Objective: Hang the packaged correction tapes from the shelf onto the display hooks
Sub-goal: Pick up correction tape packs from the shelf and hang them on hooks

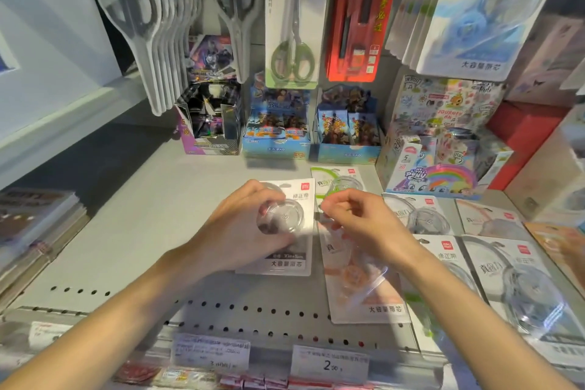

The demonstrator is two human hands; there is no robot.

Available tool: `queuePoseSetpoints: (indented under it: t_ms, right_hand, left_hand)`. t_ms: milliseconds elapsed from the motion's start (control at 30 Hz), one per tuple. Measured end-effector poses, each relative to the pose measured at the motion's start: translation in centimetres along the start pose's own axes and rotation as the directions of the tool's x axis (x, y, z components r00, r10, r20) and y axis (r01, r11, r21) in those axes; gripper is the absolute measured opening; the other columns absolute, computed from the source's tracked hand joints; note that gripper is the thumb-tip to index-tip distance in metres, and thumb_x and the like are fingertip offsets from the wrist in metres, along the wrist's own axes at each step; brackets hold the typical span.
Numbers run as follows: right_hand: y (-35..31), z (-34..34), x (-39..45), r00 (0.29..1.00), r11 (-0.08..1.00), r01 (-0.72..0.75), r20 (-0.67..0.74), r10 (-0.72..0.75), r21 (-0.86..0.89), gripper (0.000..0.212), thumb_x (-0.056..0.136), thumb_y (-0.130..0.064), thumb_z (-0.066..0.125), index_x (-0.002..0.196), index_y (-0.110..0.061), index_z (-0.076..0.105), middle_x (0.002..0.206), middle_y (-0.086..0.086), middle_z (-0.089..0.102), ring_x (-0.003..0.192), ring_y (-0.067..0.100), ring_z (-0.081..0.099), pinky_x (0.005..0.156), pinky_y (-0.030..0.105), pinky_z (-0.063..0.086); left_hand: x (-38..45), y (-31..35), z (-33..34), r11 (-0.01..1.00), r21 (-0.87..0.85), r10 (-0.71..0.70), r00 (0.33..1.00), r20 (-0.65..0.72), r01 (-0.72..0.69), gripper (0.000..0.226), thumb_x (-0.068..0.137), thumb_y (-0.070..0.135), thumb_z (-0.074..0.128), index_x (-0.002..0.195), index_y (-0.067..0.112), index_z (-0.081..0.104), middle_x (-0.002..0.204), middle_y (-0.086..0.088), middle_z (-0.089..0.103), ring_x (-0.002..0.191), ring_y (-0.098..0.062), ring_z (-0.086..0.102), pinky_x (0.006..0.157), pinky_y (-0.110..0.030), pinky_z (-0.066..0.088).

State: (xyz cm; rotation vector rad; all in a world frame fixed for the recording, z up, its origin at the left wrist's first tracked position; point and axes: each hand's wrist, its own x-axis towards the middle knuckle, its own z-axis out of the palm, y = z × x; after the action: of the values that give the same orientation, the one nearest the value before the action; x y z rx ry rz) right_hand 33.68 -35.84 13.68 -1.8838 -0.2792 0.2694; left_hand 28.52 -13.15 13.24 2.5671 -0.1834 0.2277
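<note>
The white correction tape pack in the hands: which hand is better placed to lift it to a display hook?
Probably the left hand. It already grips the white correction tape pack around its clear blister. The right hand only pinches something small at the pack's right edge, above the orange pack lying on the shelf.

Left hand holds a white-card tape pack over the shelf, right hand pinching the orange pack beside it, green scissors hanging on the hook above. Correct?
One error: the right hand pinches the top of a green pack, not the orange pack, which lies flat on the shelf below that hand. The head view shows it. The rest stands: the left hand holds the white pack, and green scissors hang above.
</note>
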Motion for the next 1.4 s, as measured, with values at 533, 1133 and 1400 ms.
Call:
queuePoseSetpoints:
  t_ms: [533, 1133, 1400]
  right_hand:
    - [-2.1, -0.4, 2.2, 0.997, 0.902, 0.048, -0.082, -0.014, 0.429, 0.025, 0.095, -0.011, 0.072, 0.119, -0.011, 0.067, 0.098, 0.007, 0.083, 0.086, 0.018, 0.079, 0.074, 0.028, 0.061]
    - [1.3, -0.3, 8.2, 0.995, 0.585, -0.074, -0.102, -0.016, -0.807, 0.07, 0.092, -0.066, 0.057, 0.131, -0.008, 0.059, 0.133, 0.013, 0.059, 0.125, 0.032, 0.051, 0.102, 0.04, 0.043]
    - [1.8, 1.7, 9.6, 0.995, 0.586, -0.072, -0.099, -0.014, -0.807, 0.078, 0.077, -0.076, 0.064, 0.116, -0.009, 0.062, 0.119, 0.01, 0.061, 0.111, 0.03, 0.054, 0.085, 0.036, 0.044]
  left_hand:
    - [3.6, 2.3, 0.5, 0.573, -0.809, -0.294, 0.954, -0.056, 0.129, 0.042, 0.089, 0.024, 0.08, 0.125, 0.021, 0.059, 0.115, 0.003, 0.075, 0.091, -0.002, 0.074, 0.07, -0.014, 0.056]
    - [3.8, -1.9, -1.0, 0.481, -0.872, -0.407, 0.904, -0.13, 0.091, 0.017, 0.093, 0.012, 0.073, 0.11, 0.015, 0.07, 0.095, 0.001, 0.082, 0.08, -0.014, 0.079, 0.06, -0.019, 0.058]
    - [3.4, -3.1, -1.6, 0.467, -0.88, -0.464, 0.872, -0.156, 0.092, 0.017, 0.093, 0.014, 0.074, 0.107, 0.021, 0.069, 0.096, 0.006, 0.082, 0.085, -0.016, 0.079, 0.066, -0.024, 0.062]
